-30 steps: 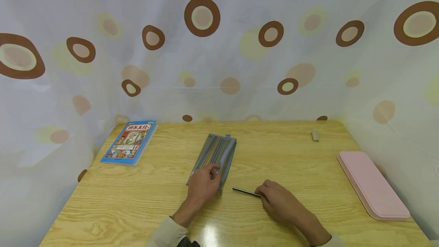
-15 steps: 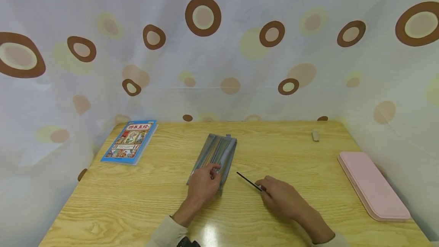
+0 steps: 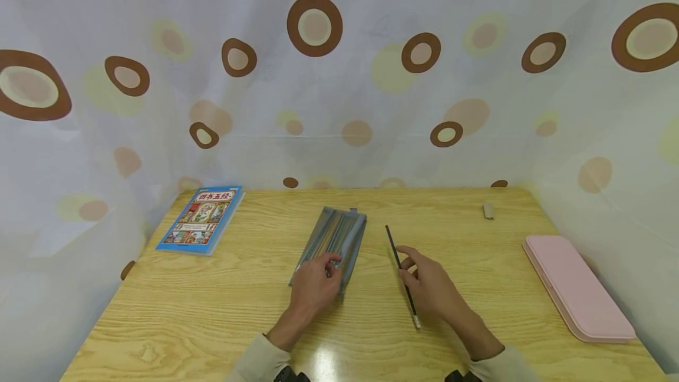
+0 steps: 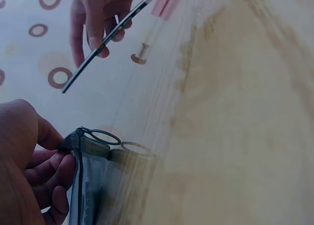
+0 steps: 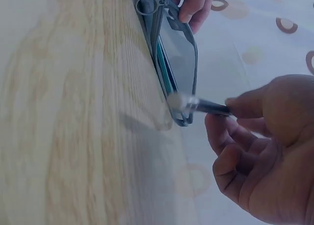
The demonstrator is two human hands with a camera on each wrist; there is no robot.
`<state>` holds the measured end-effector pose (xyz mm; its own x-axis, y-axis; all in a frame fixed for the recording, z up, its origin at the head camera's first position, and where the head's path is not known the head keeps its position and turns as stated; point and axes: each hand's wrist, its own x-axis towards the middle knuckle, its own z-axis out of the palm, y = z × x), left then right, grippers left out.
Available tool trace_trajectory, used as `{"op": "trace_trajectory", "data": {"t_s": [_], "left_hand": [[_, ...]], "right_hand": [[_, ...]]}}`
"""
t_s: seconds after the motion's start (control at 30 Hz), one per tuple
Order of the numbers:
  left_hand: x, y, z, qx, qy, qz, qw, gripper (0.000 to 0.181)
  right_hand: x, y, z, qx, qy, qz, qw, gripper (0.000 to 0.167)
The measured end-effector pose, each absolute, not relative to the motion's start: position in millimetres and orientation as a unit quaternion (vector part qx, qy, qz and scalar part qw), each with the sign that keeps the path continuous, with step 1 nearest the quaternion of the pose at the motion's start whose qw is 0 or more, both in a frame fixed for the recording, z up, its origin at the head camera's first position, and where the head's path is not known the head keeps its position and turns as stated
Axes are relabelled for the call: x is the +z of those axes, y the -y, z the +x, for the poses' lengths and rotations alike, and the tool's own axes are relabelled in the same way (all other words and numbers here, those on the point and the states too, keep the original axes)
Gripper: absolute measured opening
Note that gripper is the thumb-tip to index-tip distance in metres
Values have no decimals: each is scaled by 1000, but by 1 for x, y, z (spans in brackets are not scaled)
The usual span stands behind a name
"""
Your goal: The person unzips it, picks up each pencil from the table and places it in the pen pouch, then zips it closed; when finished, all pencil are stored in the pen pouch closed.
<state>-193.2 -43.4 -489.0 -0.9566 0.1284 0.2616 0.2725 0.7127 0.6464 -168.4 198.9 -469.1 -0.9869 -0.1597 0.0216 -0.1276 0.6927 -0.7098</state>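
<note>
A grey see-through pencil pouch (image 3: 331,234) lies on the table with several long thin items inside. My left hand (image 3: 315,283) rests over its near end; in the left wrist view, thumb and fingers pinch the pouch (image 4: 77,158) by its zipper edge, near a ring pull. The right wrist view shows the pouch (image 5: 164,63) gaping along its zipped side. To the right of it, my right hand (image 3: 432,287) pinches a dark pencil (image 3: 393,247) between thumb and fingers. The pencil's plain dark end points away from me, and its pale eraser end towards me.
A blue illustrated book (image 3: 198,221) lies at the back left of the wooden table (image 3: 175,317). A pink case (image 3: 578,287) lies along the right edge. Behind it, farther back, sits a small beige block (image 3: 488,211). Spotted sheeting (image 3: 339,87) surrounds the table.
My right hand has turned the pencil from lying nearly sideways to pointing away from me, and has shifted slightly forward. My left hand and the pouch have stayed put.
</note>
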Motion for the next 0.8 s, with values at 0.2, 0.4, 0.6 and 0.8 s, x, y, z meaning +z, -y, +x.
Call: {"op": "trace_trajectory", "data": {"t_s": [0.2, 0.4, 0.6, 0.8], "left_hand": [[-491, 44, -192, -362, 920, -110, 102, 22], [-492, 43, -191, -361, 919, -111, 113, 21], [-489, 42, -193, -361, 919, -113, 108, 21], [-489, 43, -194, -365, 919, -108, 99, 23]], "right_hand": [[-477, -197, -184, -491, -870, -3, 55, 50], [-486, -186, -203, -527, -847, 26, 73, 52], [-487, -170, -219, -542, -835, 30, 90, 53], [-489, -147, -232, -581, -802, 32, 133, 55]]}}
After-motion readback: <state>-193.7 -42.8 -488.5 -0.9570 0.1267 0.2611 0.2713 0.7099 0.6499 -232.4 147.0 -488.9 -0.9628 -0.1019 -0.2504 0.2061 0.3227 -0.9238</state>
